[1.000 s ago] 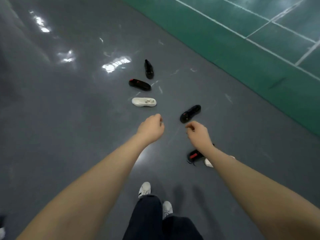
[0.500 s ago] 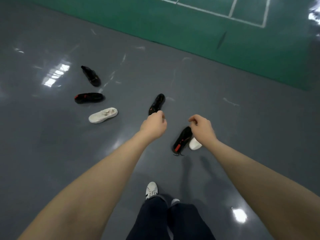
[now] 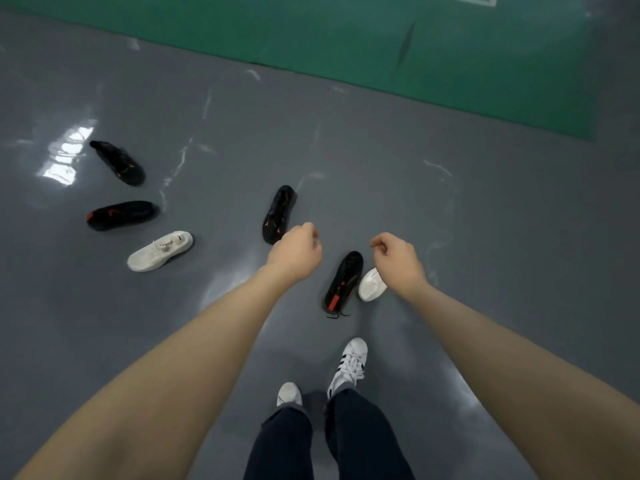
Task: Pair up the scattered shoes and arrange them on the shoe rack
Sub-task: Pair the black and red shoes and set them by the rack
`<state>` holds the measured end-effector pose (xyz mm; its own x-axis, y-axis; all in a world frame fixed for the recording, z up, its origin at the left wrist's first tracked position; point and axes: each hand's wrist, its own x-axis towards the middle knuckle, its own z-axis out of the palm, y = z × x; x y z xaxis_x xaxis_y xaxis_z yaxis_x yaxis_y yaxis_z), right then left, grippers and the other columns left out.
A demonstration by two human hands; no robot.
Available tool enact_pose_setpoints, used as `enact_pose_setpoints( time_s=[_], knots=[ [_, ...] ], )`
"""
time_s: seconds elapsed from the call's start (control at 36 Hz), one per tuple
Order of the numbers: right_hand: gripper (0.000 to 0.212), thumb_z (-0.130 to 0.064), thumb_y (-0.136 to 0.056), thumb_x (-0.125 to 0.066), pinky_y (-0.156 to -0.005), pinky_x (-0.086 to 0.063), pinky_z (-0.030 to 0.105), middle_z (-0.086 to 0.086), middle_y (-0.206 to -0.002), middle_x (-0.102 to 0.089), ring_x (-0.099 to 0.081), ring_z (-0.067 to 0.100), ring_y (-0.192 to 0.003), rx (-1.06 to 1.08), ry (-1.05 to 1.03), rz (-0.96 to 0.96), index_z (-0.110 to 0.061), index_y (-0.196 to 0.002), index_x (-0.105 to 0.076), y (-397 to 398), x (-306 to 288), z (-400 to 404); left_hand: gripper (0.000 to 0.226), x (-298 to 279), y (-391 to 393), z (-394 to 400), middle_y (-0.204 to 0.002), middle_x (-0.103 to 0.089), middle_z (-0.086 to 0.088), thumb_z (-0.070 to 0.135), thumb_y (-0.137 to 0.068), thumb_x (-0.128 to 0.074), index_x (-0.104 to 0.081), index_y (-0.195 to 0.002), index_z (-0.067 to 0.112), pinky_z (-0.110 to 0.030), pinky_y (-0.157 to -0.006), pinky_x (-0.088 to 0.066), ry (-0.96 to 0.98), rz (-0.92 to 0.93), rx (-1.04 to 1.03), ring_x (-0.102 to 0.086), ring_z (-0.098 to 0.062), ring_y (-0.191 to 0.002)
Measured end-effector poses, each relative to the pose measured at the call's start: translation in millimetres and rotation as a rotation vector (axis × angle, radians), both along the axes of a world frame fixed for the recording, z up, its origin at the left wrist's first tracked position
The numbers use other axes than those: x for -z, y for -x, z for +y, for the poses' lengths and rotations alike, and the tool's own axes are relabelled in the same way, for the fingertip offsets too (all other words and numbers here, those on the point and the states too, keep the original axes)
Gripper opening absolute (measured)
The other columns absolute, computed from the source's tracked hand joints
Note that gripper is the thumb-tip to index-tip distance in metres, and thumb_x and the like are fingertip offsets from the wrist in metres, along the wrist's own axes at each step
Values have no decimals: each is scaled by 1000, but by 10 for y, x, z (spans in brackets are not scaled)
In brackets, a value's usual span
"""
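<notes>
Several shoes lie scattered on the grey floor. At the left are a black shoe [image 3: 119, 163], a black shoe with red marks [image 3: 121, 214] and a white sneaker [image 3: 160, 251]. Another black shoe [image 3: 279, 213] lies in the middle, just beyond my left hand [image 3: 294, 254]. A black shoe with a red tab [image 3: 343, 281] lies beside a white sneaker [image 3: 371, 285], which my right hand [image 3: 398, 259] partly covers. Both hands hang above the floor with fingers loosely curled, holding nothing. No shoe rack is in view.
My own feet in white striped sneakers [image 3: 348, 367] and dark trousers stand at the bottom centre. A green court mat [image 3: 381, 39] with white lines covers the floor at the back. The grey floor [image 3: 485, 237] is glossy with light reflections.
The view has swung and come closer to the shoes. My hands now hover over the nearest black and white shoes, still holding nothing.
</notes>
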<state>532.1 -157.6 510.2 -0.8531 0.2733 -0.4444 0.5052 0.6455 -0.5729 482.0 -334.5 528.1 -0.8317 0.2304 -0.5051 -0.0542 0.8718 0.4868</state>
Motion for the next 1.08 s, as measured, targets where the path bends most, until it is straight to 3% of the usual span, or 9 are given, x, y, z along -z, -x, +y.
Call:
enact_pose_setpoints(
  time_s=[0.28,0.42,0.58,0.72,0.83,1.08],
  knots=[
    [25,-11,-91,-40,-75,-47,35,-1,-86,-60,-55,20,-84,64,32,-72,-11,-104,-61,463,984,354,32,1009,418,403,-116,-57,-11,20,-96,-40,-50,-123,8,-43,-90,-48,-25,-96,-31,-56,-29,-104],
    [22,-15,-93,-41,-73,-42,31,-4,-88,-58,-52,17,-84,150,58,-151,-15,-105,-60,473,1882,413,31,1843,553,537,-117,-59,-11,19,-95,-41,-51,-123,7,-35,-85,-46,3,-150,5,-55,-29,-107],
    [17,-20,-93,-43,-74,-46,33,-13,-74,-53,-54,16,-80,227,74,-245,-18,-99,-59,386,2982,428,32,2885,593,642,-116,-59,-10,20,-96,-40,-49,-125,8,-39,-86,-50,8,-243,68,-57,-28,-103],
    [21,-27,-94,-46,-82,-50,39,-3,-90,-58,-56,19,-84,261,88,-362,-15,-109,-56,311,3929,396,32,3779,527,630,-117,-58,-8,24,-97,-40,-50,-124,11,-37,-84,-49,49,-269,105,-57,-27,-101],
    [31,-35,-95,-47,-75,-43,33,5,-105,-60,-51,20,-86,253,49,-425,-12,-116,-52,209,4622,351,31,4383,453,645,-116,-57,-9,25,-97,-39,-49,-123,11,-40,-86,-50,46,-305,123,-57,-27,-100],
    [43,-44,-93,-48,-68,-41,35,9,-106,-61,-60,31,-97,240,-75,-451,-8,-115,-40,85,5733,113,39,5615,253,688,-130,-47,-10,26,-96,-46,-42,-131,9,-41,-97,-44,66,-298,130,-47,-26,-116]
  ],
)
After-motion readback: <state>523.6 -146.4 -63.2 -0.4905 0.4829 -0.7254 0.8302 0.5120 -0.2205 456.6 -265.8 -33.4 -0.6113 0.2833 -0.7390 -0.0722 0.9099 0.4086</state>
